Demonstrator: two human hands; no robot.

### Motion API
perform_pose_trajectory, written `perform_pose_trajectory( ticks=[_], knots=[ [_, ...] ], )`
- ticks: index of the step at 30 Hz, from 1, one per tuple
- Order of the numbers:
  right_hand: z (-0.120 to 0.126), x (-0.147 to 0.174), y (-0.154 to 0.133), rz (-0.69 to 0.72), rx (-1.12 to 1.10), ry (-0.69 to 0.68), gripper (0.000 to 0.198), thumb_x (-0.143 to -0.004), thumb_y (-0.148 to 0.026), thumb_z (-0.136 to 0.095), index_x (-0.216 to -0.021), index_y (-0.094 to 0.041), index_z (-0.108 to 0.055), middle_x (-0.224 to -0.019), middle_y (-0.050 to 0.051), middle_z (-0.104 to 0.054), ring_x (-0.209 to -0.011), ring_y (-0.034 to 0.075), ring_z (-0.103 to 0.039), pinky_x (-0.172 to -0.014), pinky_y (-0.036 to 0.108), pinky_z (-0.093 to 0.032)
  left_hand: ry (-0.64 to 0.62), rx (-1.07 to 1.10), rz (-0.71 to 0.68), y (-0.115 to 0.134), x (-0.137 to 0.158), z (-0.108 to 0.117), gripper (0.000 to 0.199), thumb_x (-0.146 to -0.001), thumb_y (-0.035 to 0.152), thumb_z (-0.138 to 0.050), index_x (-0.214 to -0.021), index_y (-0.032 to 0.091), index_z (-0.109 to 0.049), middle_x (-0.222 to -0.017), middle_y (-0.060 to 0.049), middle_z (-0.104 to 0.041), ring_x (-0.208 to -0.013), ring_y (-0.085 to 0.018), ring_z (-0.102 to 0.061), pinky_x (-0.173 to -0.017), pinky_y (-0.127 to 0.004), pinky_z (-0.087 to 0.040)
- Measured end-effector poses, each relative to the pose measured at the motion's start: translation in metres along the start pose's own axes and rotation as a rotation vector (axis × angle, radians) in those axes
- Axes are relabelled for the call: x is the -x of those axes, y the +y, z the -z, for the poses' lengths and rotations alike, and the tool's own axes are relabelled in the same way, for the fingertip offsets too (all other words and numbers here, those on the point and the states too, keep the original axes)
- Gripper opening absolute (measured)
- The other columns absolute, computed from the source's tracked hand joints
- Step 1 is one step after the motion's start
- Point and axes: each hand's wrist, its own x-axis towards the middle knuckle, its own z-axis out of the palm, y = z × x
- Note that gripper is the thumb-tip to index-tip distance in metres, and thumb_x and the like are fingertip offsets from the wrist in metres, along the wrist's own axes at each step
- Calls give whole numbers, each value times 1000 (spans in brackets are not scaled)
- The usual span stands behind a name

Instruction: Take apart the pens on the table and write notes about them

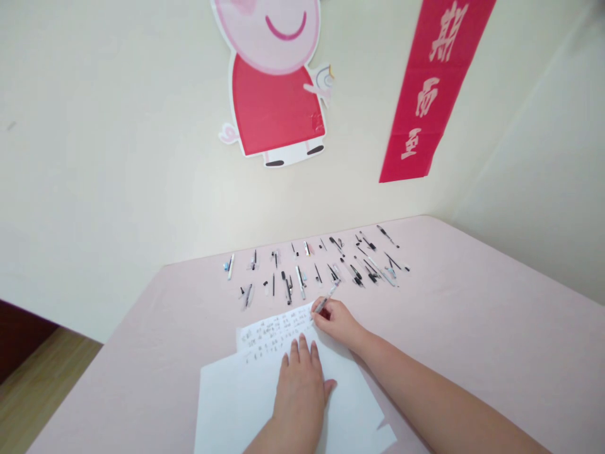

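White paper sheets lie in front of me, the upper one covered with rows of handwriting. My left hand rests flat on the paper, fingers stretched out just below the written lines. At the top right of the writing, my right hand grips a pen between thumb and fingers. The pen slants up to the right, its lower end close to the sheet. Whether its tip touches the paper is too small to tell.
Many pens and pen parts are spread in loose groups across the pink-covered table beyond the paper. Behind the table stands a pale wall with a cartoon pig cutout and a red banner. Floor shows at the lower left.
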Motion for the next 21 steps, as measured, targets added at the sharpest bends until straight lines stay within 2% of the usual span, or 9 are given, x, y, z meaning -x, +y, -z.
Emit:
perform_pose_trajectory(
  ticks=[7,14,21],
  knots=[
    [4,-2,-1,-35,-176,-3,12,-72,-28,-57,-72,-17,-51,-61,-4,-47,-58,10,-44,-56,22,-36,11,-1,-1,0,-1,-3,56,-83,34,-53,-134,12,-44,-140,-18,-39,-126,-32,-41,-99,-43,-39],
    [10,-1,-10,-194,-397,36,23,-71,-38,-60,-70,-17,-51,-50,-8,-42,-43,6,-33,-44,20,-24,1,3,-1,0,-1,-1,58,-82,35,-56,-133,11,-44,-140,-19,-39,-126,-32,-41,-99,-42,-40],
    [14,-3,-11,-217,-530,68,25,-68,-37,-63,-67,-17,-50,-49,-7,-44,-42,6,-33,-42,20,-22,-12,-2,5,1,0,3,57,-83,34,-56,-134,11,-43,-141,-19,-38,-126,-32,-41,-100,-42,-39]
  ],
)
